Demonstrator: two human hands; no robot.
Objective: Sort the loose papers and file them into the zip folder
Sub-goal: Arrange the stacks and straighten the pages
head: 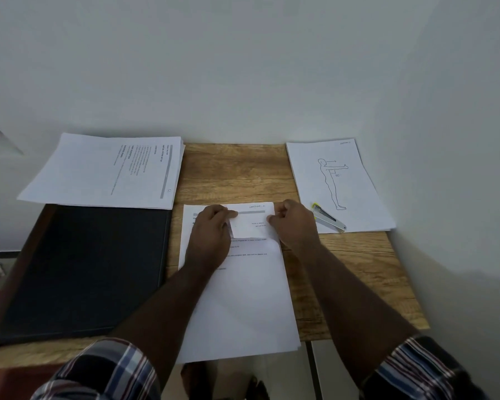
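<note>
Paper is lying in three lots on the tabletop (237,168): a thick stack (107,171) at ten o'clock, a figure-drawing sheet (338,183) at two o'clock with a stapler (329,218) resting on its near corner, and a middle stack (240,298) at six o'clock, hanging slightly over the near edge. The left hand (211,229) and right hand (293,223) are working at that middle stack's far end, the fingers of each curled and pinching either side of a small folded-back flap (248,226) of the top sheet. The dark zip folder (84,269) is lying flat and closed at eight o'clock, touching nothing in the hands. These sheets are probably light, limp and slippery against one another, so they are likely creasing easily; gripping the whole stack along a long edge, with a thumb on top, looks safer than lifting by a corner.
</note>
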